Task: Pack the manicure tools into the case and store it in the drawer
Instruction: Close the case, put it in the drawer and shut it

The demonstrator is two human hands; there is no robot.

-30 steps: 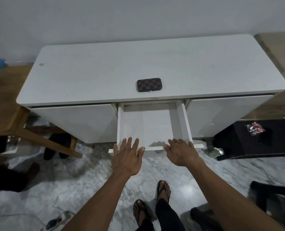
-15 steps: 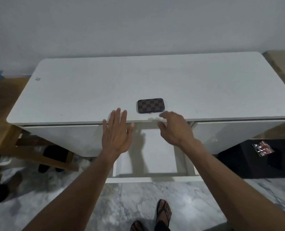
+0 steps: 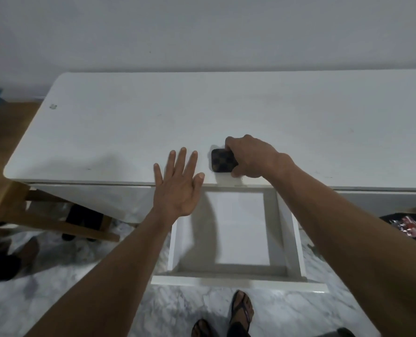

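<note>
On the white cabinet (image 3: 226, 113), close to its front edge, we find the checkered case (image 3: 222, 160) lying shut. Our right hand (image 3: 253, 159) is over its right end, fingers curled over the far edge and thumb under the near edge, so the case is pinched between them; the right part of the case is hidden beneath the hand. Whether the case is lifted or resting on the top we cannot tell.

Just to the left of the case, and apart from it, our left hand (image 3: 177, 186) is held flat with fingers straight and spread, the fingertips over the cabinet top and the palm overhanging its front edge. It holds nothing.

Directly below the case, the drawer (image 3: 296, 239) stands pulled out toward us, its white floor in view and shadowed on the left by our arm. Closed white fronts flank it on both sides.

On the marbled floor (image 3: 80, 288) beneath, we see our sandalled feet (image 3: 242, 310). At the left stands a wooden chair (image 3: 12, 205), and at the far right a small red packet (image 3: 409, 226) lies on a dark surface.
</note>
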